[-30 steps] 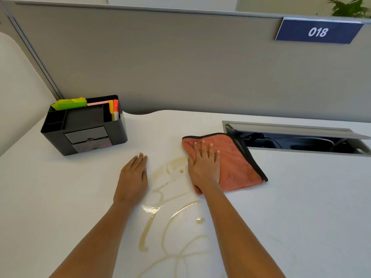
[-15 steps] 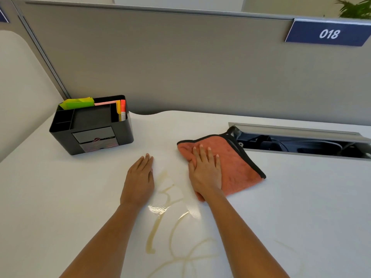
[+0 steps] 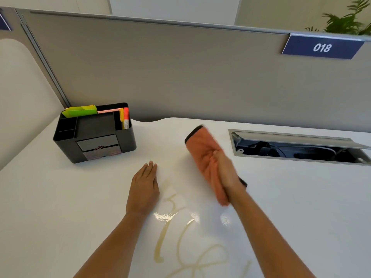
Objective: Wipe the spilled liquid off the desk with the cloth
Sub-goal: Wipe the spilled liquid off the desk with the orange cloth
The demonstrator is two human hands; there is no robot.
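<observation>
Thin yellowish trails of spilled liquid (image 3: 162,239) loop across the white desk (image 3: 60,207) in front of me, with a shiny wet patch near my left wrist. My left hand (image 3: 144,187) lies flat on the desk, fingers together, just left of the spill's upper end. My right hand (image 3: 226,175) is turned on edge and grips the orange cloth (image 3: 202,155) with black trim, which is bunched and lifted, blurred by motion, above and right of the spill.
A black desk organiser (image 3: 94,135) with green and orange paper and markers stands at the back left. An open cable tray (image 3: 297,147) is sunk into the desk at the right. A grey partition (image 3: 180,73) with a blue "018" sign (image 3: 322,48) closes the back.
My right hand went from pressing flat on the spread cloth to gripping it bunched and lifting it off the desk. The upper part of the spill has been smeared away. My left hand stayed put.
</observation>
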